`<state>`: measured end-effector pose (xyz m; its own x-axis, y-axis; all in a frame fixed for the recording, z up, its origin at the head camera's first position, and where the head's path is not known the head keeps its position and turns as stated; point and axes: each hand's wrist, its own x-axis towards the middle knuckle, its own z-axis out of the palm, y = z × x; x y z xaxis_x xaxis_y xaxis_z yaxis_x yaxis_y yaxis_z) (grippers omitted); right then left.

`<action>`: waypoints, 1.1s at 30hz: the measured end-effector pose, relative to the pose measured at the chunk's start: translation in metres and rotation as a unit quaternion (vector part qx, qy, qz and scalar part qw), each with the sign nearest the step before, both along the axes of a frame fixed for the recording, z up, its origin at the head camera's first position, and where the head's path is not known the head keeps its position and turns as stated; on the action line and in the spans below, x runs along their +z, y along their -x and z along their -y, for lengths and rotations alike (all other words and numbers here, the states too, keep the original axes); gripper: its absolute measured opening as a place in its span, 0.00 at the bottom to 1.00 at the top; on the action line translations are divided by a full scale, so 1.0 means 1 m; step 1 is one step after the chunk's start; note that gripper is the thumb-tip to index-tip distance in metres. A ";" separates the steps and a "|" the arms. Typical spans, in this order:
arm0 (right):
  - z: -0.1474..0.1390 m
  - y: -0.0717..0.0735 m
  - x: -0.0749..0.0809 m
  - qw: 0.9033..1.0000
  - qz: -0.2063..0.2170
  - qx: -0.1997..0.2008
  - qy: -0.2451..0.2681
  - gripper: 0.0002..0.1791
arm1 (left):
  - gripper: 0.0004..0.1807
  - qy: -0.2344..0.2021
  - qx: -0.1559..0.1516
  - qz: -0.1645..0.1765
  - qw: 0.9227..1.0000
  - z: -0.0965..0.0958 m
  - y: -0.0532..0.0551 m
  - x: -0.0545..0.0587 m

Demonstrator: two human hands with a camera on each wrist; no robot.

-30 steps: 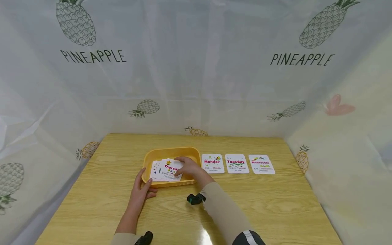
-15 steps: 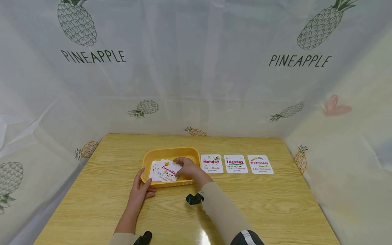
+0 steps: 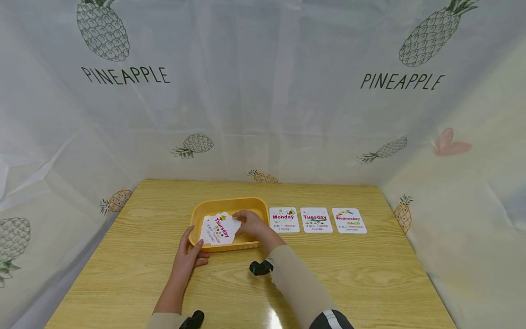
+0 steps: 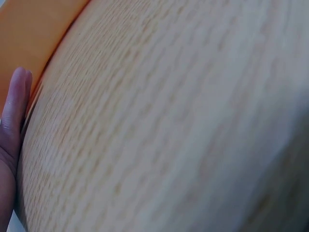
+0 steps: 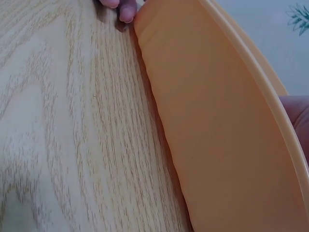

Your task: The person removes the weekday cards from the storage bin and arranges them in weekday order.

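In the head view a yellow tray (image 3: 256, 203) stands left of centre on the table. A white Thursday card (image 3: 218, 228) lies slanted in its left part, over other white cards that are mostly hidden beneath it. My right hand (image 3: 251, 227) reaches into the tray and pinches the card's right edge. At the tray's near left corner, my left hand (image 3: 190, 257) holds the rim and outer wall. The left wrist view shows straight fingers (image 4: 17, 99) against the orange-looking tray wall (image 4: 36, 29). In the right wrist view the tray wall (image 5: 193, 116) hides most of the right hand.
Right of the tray, the Monday card (image 3: 284, 220), Tuesday card (image 3: 316, 220) and Wednesday card (image 3: 349, 221) lie in a row on the wooden table (image 3: 353, 274). A pineapple-print cloth (image 3: 263, 100) hangs behind the table and along both sides.
The Thursday card has turned clockwise under my right hand, so its lettering now slants steeply down to the right. My left hand has stayed at the tray corner.
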<state>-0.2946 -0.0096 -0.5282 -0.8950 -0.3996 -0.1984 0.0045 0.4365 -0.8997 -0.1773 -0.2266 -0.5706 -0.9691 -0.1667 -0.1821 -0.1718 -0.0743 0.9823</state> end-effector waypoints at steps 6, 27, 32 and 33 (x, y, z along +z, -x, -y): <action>0.002 0.001 0.002 0.999 0.005 0.033 -0.015 0.32 | 0.36 0.001 0.000 0.004 1.000 0.001 0.001 0.001; 0.006 0.013 -0.003 0.986 -0.060 0.046 -0.150 0.26 | 0.36 0.003 0.005 -0.010 1.000 -0.003 0.000 -0.002; 0.006 0.016 -0.003 0.993 -0.039 0.034 -0.108 0.22 | 0.37 0.004 0.005 -0.003 1.000 -0.001 0.000 -0.002; 0.006 0.016 -0.003 0.994 -0.036 0.031 -0.100 0.22 | 0.37 0.004 0.005 -0.002 1.000 -0.001 0.001 -0.002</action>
